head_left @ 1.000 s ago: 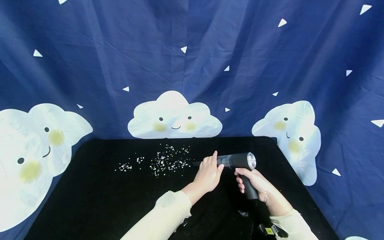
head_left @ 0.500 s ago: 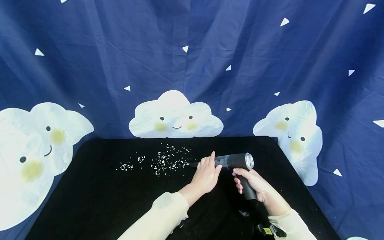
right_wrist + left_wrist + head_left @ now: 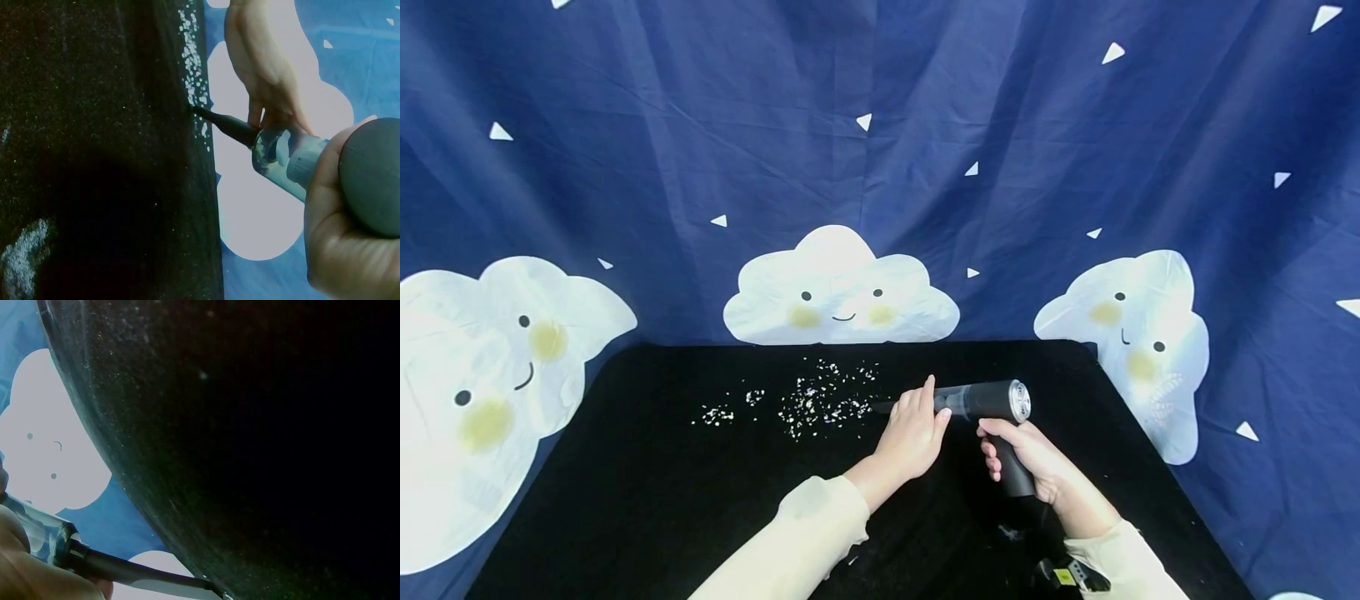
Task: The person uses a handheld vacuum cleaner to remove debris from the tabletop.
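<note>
Both hands had edged slightly leftward with the handheld vacuum point(image 3: 988, 402), at centre right of the frame. The right hand point(image 3: 1026, 457) clenched round its dark handle; the left hand point(image 3: 916, 435) curled about the clear front barrel. Its thin black nozzle point(image 3: 224, 123) touched the edge of the white scraps point(image 3: 823, 397) on the black table point(image 3: 647, 492). Sweeping too fast could scatter scraps rather than lift them.

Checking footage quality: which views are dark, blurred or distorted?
Head view: evenly lit and sharp, backdrop bowed by the wide lens. Left wrist view: black table fills it, dark and nearly featureless. Right wrist view: handheld vacuum slightly soft, white scraps glaring.
</note>
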{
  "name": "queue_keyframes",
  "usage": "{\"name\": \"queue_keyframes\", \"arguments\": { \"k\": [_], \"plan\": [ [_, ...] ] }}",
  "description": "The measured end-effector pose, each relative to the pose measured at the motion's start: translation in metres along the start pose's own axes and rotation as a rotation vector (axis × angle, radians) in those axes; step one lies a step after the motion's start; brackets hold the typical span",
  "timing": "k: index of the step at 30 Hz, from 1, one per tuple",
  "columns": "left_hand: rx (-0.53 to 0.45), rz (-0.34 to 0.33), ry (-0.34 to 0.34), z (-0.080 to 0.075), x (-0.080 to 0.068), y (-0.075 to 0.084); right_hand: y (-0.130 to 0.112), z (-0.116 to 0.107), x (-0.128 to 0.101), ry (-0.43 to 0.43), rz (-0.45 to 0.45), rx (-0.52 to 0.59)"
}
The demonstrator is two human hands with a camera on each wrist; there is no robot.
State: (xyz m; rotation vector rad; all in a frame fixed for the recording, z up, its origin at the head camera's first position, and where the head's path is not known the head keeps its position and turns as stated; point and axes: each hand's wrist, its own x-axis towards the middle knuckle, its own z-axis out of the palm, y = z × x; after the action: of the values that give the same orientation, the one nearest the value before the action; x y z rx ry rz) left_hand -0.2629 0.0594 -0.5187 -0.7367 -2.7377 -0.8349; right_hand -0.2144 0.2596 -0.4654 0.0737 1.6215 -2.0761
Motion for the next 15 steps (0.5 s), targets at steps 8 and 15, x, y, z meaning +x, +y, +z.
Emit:
{"name": "queue_keyframes", "arguments": {
  "k": [8,15],
  "plan": [
    [0.001,-0.002,0.005,-0.0007,-0.0008,-0.0041,0.0024,0.0012,0.0043,0.002,-0.004,-0.005],
    [0.002,-0.019,-0.008,-0.0029,-0.0019,-0.0036,0.0014,0.0023,0.0054,-0.004,0.008,-0.001]
  ]
}}
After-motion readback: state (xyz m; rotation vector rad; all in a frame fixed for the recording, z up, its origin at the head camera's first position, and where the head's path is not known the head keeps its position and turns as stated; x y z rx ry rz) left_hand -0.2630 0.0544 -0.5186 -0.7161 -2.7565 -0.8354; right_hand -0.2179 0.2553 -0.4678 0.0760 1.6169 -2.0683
